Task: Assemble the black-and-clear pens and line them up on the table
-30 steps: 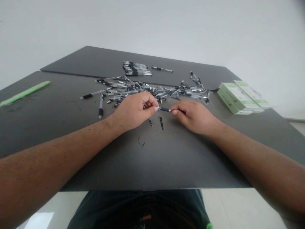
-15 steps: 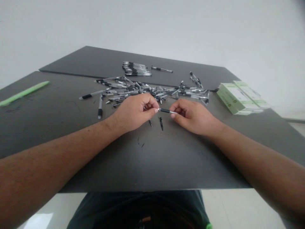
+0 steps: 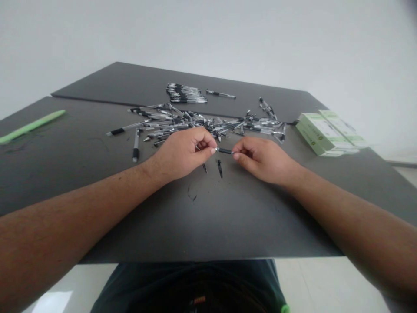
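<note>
Between my two hands a pen (image 3: 224,151) with a black rubber grip lies nearly level above the table. My left hand (image 3: 190,152) pinches its left end between thumb and fingertips. The thumb and fingers of my right hand (image 3: 260,158) are closed on its right end. A small black pen cap (image 3: 220,168) rests on the table just below the pen. Beside it, a dark pen tip (image 3: 204,168) pokes out under my left hand, its rest hidden. Beyond my hands spreads a loose heap of clear pens (image 3: 172,128) with black grips.
A neat row of pens (image 3: 185,93) and a single pen (image 3: 221,94) lie at the back of the dark table (image 3: 208,221). Green and white boxes (image 3: 325,134) stand at the right. A long green pen-shaped object (image 3: 32,126) lies far left.
My right thumb and fingers have shifted slightly left and now meet the end of the black grip, covering the thin part that showed there. My left hand keeps its pinch.
</note>
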`<state>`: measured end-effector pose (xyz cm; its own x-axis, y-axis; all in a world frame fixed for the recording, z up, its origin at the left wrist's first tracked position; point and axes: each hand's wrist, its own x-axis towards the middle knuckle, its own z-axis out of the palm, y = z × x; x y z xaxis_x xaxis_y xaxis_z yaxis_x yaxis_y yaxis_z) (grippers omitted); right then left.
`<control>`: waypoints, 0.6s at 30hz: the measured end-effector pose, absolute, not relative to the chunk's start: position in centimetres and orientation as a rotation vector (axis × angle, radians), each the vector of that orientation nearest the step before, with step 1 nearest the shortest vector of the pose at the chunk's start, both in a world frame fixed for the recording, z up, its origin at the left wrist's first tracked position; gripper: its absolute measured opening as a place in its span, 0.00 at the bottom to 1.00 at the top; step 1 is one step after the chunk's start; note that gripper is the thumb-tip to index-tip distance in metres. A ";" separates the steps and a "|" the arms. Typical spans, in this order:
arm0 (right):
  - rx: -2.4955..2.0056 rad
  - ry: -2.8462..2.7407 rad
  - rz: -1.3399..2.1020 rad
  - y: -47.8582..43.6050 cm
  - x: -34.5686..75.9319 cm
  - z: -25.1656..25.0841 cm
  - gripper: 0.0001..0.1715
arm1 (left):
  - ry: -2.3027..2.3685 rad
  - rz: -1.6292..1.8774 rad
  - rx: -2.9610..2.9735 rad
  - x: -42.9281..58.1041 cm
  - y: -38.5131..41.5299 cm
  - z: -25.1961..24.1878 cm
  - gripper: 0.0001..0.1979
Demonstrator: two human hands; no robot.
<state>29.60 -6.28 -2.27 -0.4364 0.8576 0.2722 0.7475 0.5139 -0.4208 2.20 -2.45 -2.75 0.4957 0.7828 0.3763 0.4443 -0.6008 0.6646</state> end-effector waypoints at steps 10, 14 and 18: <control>-1.292 -2.323 0.346 -6.3 29.6 -2.1 0.09 | 0.979 0.933 2.278 2.1 -2.5 -2.7 0.05; -1.289 -2.342 0.333 -6.3 29.6 -2.0 0.11 | 0.967 0.929 2.297 2.1 -2.6 -2.7 0.05; -1.276 -2.332 0.323 -6.4 29.6 -2.1 0.10 | 0.958 0.915 2.304 2.1 -2.7 -2.6 0.06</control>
